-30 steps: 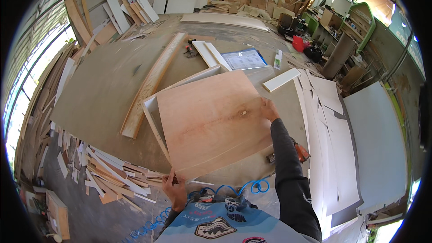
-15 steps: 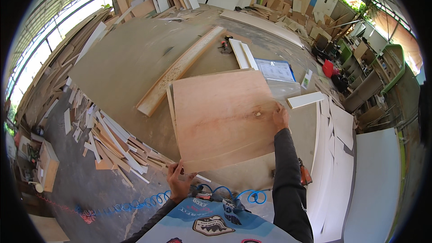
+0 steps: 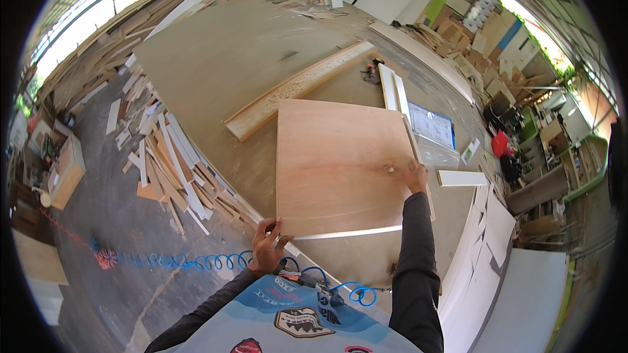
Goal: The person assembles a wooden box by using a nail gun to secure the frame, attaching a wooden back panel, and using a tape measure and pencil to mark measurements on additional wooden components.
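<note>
Under workshop roof [image 3: 73, 1], panel [image 3: 337, 163] over worktable [image 3: 216, 52]

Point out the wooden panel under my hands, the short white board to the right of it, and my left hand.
Wooden panel [image 3: 340, 167], head view: middle of its broad upper face.
Short white board [image 3: 462, 178], head view: middle of its white face.
Left hand [image 3: 266, 252], head view: middle of the hand.
</note>
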### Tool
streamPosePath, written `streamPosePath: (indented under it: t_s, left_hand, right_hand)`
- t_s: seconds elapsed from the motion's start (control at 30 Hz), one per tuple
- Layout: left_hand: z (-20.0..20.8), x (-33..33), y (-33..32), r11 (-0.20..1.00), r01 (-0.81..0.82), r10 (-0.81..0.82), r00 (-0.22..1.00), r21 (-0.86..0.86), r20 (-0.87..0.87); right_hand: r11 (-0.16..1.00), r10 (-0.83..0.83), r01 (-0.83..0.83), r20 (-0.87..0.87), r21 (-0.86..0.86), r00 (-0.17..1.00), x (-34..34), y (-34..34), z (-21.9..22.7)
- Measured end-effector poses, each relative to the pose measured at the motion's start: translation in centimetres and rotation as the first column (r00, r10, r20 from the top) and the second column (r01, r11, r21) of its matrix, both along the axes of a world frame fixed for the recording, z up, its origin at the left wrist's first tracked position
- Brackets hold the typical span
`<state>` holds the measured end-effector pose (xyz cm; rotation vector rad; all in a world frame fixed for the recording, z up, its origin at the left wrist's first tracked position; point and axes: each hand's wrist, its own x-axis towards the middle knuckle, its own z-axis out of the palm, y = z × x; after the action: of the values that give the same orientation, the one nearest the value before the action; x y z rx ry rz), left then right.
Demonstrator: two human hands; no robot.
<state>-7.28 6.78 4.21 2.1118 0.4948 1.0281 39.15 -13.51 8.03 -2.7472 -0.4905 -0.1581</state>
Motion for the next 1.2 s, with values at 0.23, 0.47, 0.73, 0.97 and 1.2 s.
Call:
streamPosePath:
  t_s: [0.23, 0.47, 0.73, 0.97, 1.2]
  left_hand:
    - [-0.2, -0.1, -0.5, 1.0, -0.006, 0.006, 0.999, 0.004, 0.042]
    - [0.8, -0.5, -0.2, 1.0, -0.026, 0.026, 0.998, -0.004, 0.057]
    - [0.5, -1.0, -0.5, 0.999, -0.051, 0.051, 0.998, -0.017, 0.019]
    - [1.3, 0.0, -0.8, 0.997, -0.066, 0.063, 0.995, 0.04, 0.071]
    - [0.5, -0.4, -0.3, 0.998, -0.056, 0.054, 0.997, 0.037, 0.049]
  right_hand:
    - [0.998, 0.047, -0.053, 0.133, 0.043, 0.99, -0.5, -1.4, -1.0]
    - [0.994, -0.008, -0.006, 0.13, 0.111, 0.991, -5.2, -3.3, -0.4]
    - [0.973, 0.163, -0.181, 0.128, 0.145, 0.978, -7.2, -6.4, 0.0]
    - [0.966, 0.174, -0.164, -0.03, 0.2, 0.984, -5.4, -6.5, 0.7]
    - [0.954, 0.154, -0.186, 0.148, 0.234, 0.977, -7.4, -7.1, -0.3]
